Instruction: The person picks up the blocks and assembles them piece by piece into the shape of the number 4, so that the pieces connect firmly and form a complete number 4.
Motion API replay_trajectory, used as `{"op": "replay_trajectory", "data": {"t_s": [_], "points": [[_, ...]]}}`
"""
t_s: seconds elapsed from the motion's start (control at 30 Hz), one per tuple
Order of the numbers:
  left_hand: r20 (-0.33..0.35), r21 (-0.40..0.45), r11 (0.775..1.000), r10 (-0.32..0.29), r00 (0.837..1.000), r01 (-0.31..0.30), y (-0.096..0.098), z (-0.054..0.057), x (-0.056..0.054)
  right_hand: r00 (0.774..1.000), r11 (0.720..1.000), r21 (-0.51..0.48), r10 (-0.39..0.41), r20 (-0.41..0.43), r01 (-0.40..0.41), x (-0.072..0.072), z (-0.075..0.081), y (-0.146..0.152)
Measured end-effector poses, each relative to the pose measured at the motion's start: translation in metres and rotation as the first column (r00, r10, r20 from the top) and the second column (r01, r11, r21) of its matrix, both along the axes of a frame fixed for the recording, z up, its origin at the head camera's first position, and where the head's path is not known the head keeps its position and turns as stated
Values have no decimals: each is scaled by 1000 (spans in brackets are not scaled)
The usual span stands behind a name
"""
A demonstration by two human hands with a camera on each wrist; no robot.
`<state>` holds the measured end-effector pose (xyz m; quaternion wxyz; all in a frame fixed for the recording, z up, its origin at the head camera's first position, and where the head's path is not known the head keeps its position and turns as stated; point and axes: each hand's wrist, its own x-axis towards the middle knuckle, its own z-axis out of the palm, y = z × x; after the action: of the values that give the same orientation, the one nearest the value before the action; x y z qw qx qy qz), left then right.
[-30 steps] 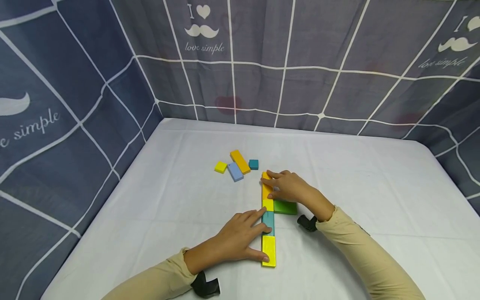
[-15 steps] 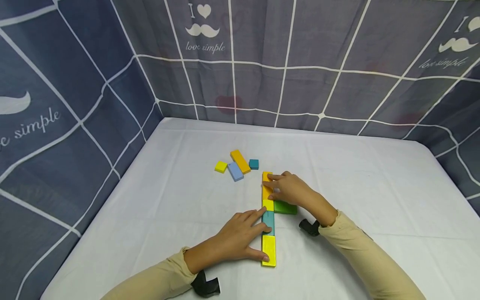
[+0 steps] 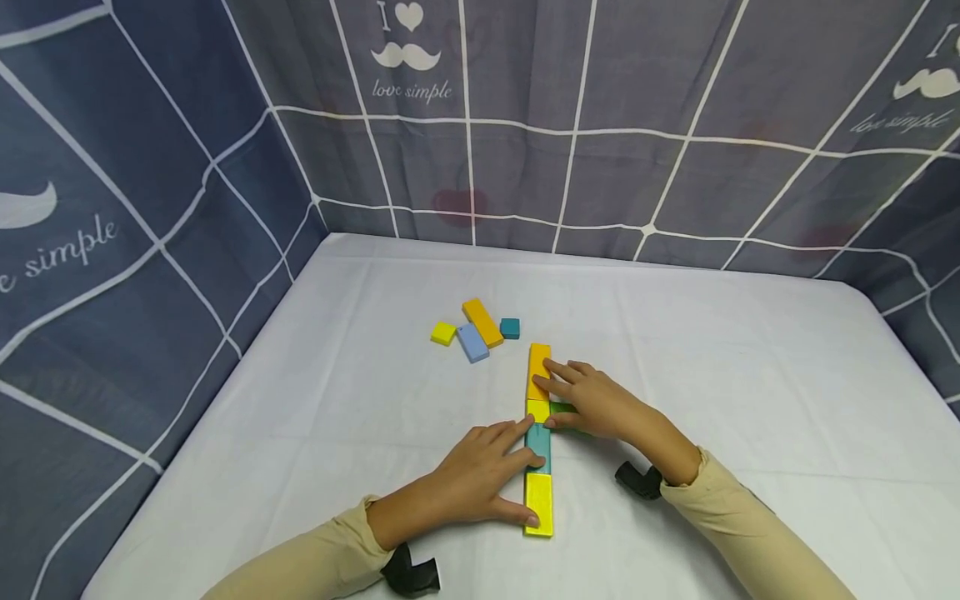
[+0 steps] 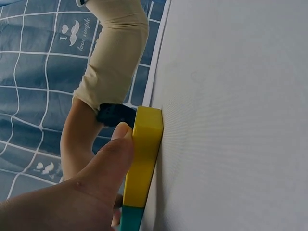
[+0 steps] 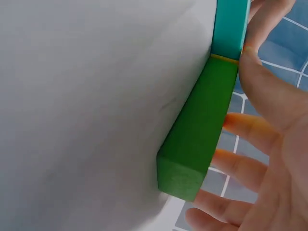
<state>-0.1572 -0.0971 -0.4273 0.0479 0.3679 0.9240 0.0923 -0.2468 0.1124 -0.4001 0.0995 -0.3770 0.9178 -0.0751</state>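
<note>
Blocks lie end to end in a straight row on the white cloth: an orange block (image 3: 538, 357) at the far end, a small yellow block (image 3: 536, 409), a teal block (image 3: 538, 444), then a longer yellow block (image 3: 540, 493) nearest me. A green block (image 5: 195, 127) juts sideways from the row, mostly covered by my right hand in the head view. My left hand (image 3: 472, 477) rests spread along the row, fingertips on the teal block and thumb on the longer yellow one. My right hand (image 3: 603, 406) has its fingertips on the orange block, thumb beside the small yellow block.
Behind the row, loose blocks lie together: a small yellow one (image 3: 443, 333), a light blue one (image 3: 472, 342), an orange one (image 3: 482, 322) and a dark teal one (image 3: 510, 328). A grey checked curtain (image 3: 517, 167) stands around the table (image 3: 712, 358).
My right hand has slid back toward me and to the right along the orange block, and now covers most of the green block. The row's far end shifts slightly right. My left hand stays put.
</note>
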Motion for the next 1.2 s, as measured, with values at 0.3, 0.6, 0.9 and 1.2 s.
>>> {"op": "replay_trajectory", "data": {"t_s": [0.3, 0.6, 0.9, 1.2], "points": [[-2, 1, 1000, -10, 1000, 10, 1, 1, -1, 996, 1000, -20, -13, 88, 15, 7, -4, 6], [-1, 15, 1000, -16, 1000, 16, 0, 0, -1, 993, 998, -50, -31, 111, 36, 8, 0, 3], [-12, 27, 999, -23, 1000, 23, 1, -3, -2, 987, 999, -3, -41, 153, 42, 13, -3, 0], [-42, 40, 999, -25, 999, 27, 0, -5, -3, 989, 999, 5, -32, 146, 32, 18, -5, -2]]}}
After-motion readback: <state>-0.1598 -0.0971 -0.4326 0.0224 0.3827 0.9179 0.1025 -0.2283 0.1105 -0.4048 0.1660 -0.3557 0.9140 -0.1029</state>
